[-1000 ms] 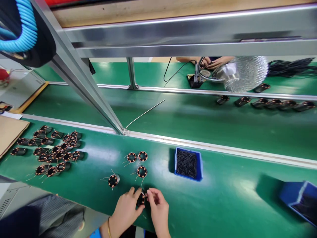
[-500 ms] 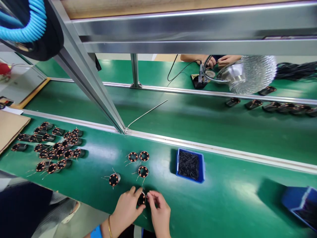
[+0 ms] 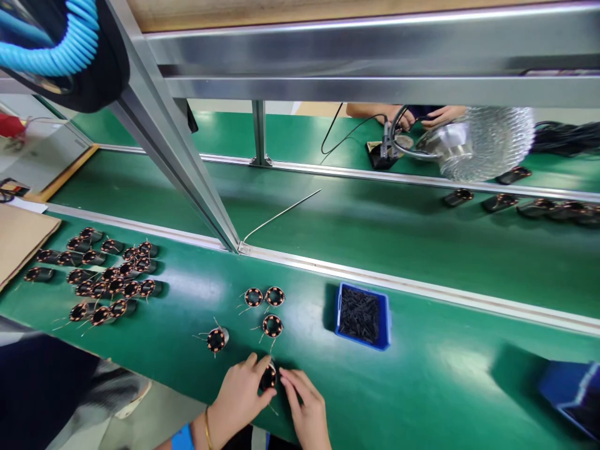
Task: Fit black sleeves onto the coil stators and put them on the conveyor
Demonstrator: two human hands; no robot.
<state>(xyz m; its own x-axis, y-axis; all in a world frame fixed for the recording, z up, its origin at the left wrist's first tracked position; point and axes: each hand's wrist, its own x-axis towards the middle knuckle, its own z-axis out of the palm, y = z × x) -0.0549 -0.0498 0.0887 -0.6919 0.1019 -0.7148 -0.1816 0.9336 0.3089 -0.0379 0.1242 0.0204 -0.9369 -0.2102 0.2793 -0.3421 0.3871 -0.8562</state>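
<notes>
Stator in left hand

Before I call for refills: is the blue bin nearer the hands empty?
Not empty: black pieces spread across the inside of the blue bin. How deep, I cannot tell.

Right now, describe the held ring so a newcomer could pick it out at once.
On the nearest green bench, find the left hand near the front edge. Between its thumb and fingers sits a dark ring with copper windings. Unlike the four loose rings nearby, this one is gripped.
</notes>
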